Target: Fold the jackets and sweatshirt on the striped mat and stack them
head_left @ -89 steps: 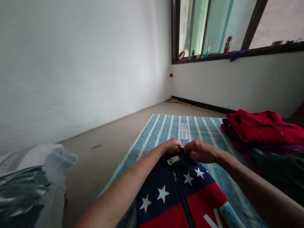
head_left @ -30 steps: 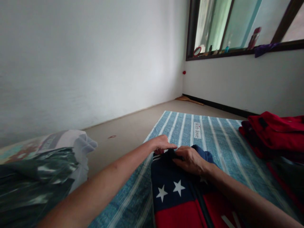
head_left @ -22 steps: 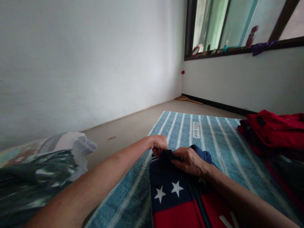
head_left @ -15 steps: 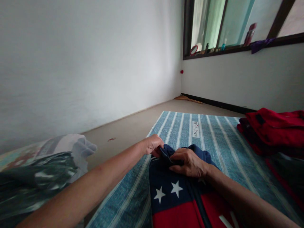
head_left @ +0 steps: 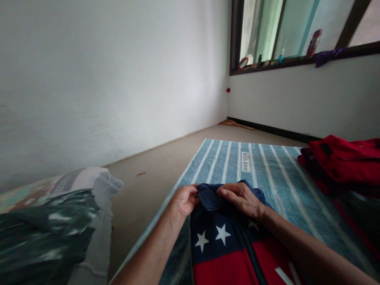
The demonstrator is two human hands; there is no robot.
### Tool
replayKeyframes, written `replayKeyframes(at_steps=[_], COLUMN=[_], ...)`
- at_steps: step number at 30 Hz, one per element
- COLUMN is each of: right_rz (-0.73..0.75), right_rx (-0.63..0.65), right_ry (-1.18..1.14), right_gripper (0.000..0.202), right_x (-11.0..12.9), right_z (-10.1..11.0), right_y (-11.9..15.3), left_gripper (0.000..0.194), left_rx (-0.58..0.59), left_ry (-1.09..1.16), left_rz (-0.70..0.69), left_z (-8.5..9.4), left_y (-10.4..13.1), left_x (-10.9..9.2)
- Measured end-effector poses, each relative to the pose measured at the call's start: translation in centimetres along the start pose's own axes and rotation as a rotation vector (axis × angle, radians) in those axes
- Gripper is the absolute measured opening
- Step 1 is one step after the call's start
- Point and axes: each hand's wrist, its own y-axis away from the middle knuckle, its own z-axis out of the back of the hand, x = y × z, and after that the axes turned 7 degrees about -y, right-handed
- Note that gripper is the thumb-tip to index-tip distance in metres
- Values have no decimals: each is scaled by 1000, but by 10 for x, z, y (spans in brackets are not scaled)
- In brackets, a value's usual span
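Note:
A navy and red garment [head_left: 219, 257] with white stars and a dark zip lies on a blue striped mat [head_left: 204, 158]. Its navy collar part is at the top, partly folded over. My left hand [head_left: 185, 200] pinches the left corner of that collar, fingers closed on the cloth. On the collar's right side, my right hand [head_left: 242, 198] grips the fabric between thumb and fingers, palm down. The lower end of the garment runs out of view at the bottom.
A pile of folded red clothes [head_left: 347, 162] sits on the mat's right side. At left are a dark green garment [head_left: 50, 221] and a pale cloth bundle [head_left: 101, 178]. A small loop [head_left: 141, 173] lies on the floor. Bottles and a mirror [head_left: 243, 62] line the windowsill.
My left hand has moved down and slightly left, turning its palm more upward. The collar flap now lies flatter and folded toward me. My right hand has shifted slightly up and right.

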Motion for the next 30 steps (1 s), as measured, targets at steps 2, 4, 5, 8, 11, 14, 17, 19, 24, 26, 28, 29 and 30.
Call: replayKeyframes(at_steps=[2,4,5,8,11,14,17,19,24,26,28,29,30], right_rz=[-20,17,16,-85,-173,-262,-331,-350,-352,-347,-345,-344,-345], right_rx=[-143,-222,-218,-124,-47,-24,-56,-75,-115,-123,-129,-134,-138], right_ry=[25,178,274,451,456,435,386,351,297,275,253,242,232], right_gripper=[35,24,28,45,41,28,23,21,21,22,22,23,23], right_x=[-4,-11,-14,-20,-23,-23,-21,-18,-15,-15,-16,-16,-17], right_z=[1,-1,-2,-5,-7,-5,-1,2,2,1,0,0,1], right_y=[-2,-6,-8,-17,-26,-32,-34,-33,-31,-31,-30,-30,-29], left_gripper=[21,18,16,13,12,12,16,19,23,24,22,20,20], left_rx=[-31,-48,-50,-49,-42,-26,-3,13,49,41,28,27,34], left_ry=[-11,-25,-33,-54,-74,-101,-149,-194,-293,-327,-367,-388,-408], left_rz=[7,21,26,25,16,15,36,55,87,84,59,46,39], left_z=[-2,-4,-5,-7,-8,-7,-5,-4,-3,-4,-4,-4,-3], left_y=[1,2,2,3,6,10,14,16,22,24,27,29,30], left_x=[0,0,0,0,-1,-2,-4,-6,-10,-11,-12,-12,-12])
